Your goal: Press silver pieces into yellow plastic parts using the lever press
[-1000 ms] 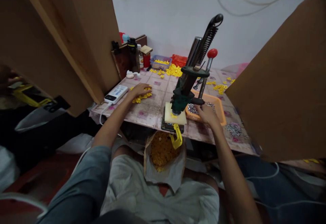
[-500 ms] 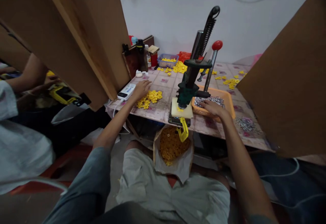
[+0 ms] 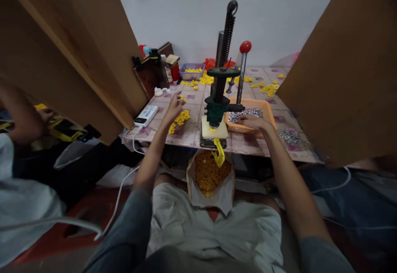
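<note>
1. The left hand [image 3: 175,101] is lifted just above the tiled tabletop [image 3: 189,134]. Its fingers are loosely curled, with a small yellow plastic piece [image 3: 182,97] at the fingertips; whether it is truly pinched cannot be told.
2. Just below and right of those fingers lies a loose heap of yellow plastic pieces [image 3: 179,120].
3. Left of them sits a white power bank with a blue label [image 3: 146,115]; its print is too small to read.
4. The right hand [image 3: 252,121] rests palm down at the near rim of an orange plastic tray [image 3: 269,111]. Its fingers lie close together over small silvery metal parts [image 3: 248,113].
5. Just left of these fingers stands a dark green hand press with a red-knobbed lever [image 3: 218,99].
6. Below it, an open paper bag of yellow pieces [image 3: 209,180] sits on the lap.
</note>
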`<state>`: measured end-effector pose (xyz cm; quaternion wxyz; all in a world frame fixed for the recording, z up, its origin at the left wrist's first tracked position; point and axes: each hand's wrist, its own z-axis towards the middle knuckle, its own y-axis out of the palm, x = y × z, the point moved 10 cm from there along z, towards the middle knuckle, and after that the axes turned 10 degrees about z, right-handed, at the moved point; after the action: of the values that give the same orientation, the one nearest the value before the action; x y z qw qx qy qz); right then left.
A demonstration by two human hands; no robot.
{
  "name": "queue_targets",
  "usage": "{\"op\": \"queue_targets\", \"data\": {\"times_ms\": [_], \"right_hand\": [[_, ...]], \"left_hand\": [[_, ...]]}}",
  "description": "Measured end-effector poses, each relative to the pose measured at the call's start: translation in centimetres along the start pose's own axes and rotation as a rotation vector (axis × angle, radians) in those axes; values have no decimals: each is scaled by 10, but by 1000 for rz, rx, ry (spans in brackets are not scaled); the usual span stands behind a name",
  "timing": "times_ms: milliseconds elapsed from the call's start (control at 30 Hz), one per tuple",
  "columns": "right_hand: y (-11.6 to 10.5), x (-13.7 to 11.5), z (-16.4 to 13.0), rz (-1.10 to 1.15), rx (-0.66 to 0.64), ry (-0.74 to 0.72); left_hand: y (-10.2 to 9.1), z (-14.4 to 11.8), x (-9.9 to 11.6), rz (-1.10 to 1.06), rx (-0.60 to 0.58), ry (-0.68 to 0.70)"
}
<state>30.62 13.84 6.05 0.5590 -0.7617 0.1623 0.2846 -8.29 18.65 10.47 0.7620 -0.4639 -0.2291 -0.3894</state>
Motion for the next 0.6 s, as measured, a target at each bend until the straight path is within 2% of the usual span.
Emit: {"op": "queue_targets", "data": {"times_ms": [100, 167, 267, 400, 500, 600], "right_hand": [[-2, 4, -3, 58, 30, 8], [-4, 1, -5, 109, 64, -32], [-12, -4, -8, 224, 180, -114], [-23, 0, -15, 241, 345, -115], [-30, -6, -27, 128, 462, -137], [-29, -32, -50, -57, 611, -232]], "left_hand": [[42, -51, 47, -223, -9, 96], [61, -81, 63, -261, 28, 102], [81, -108, 65, -306, 15, 65], [94, -121, 56, -353, -91, 46], [97, -125, 54, -387, -159, 10], [96, -126, 59, -392, -201, 23]]}}
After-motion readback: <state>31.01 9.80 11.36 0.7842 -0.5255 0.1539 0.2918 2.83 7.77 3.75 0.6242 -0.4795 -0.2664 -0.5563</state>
